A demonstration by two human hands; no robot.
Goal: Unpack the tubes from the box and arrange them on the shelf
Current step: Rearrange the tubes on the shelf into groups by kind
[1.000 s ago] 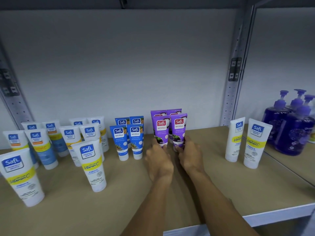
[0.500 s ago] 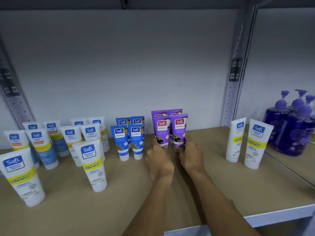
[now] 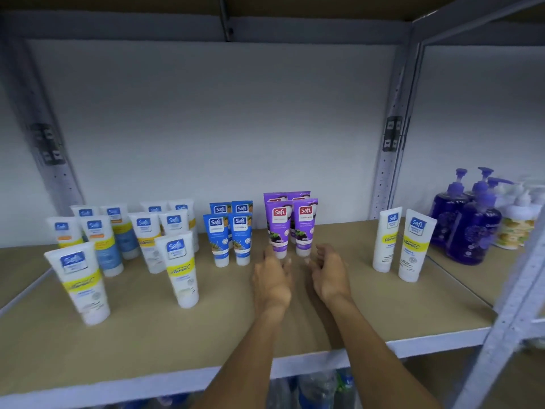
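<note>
- My left hand (image 3: 272, 278) sits just in front of the purple tubes (image 3: 290, 224), fingers loosely spread and holding nothing; its fingertips come close to the front-left purple tube's cap, though I cannot tell whether they touch.
- My right hand (image 3: 327, 271) is just in front of the same tubes, open and cupped, empty, fingers curled slightly toward the front-right cap.
- The purple tubes stand upright on their caps on the shelf (image 3: 147, 343), two in front and two behind, packed tight together.
- Just left of the purple tubes stand four blue tubes (image 3: 230, 231) in the same two-by-two block.
- Farther left of the purple tubes is a cluster of white tubes (image 3: 129, 234), with two more standing forward of it.
- Well right of the purple tubes stand two white Vitamin C tubes (image 3: 402, 243), and beyond them purple pump bottles (image 3: 469, 222).
</note>
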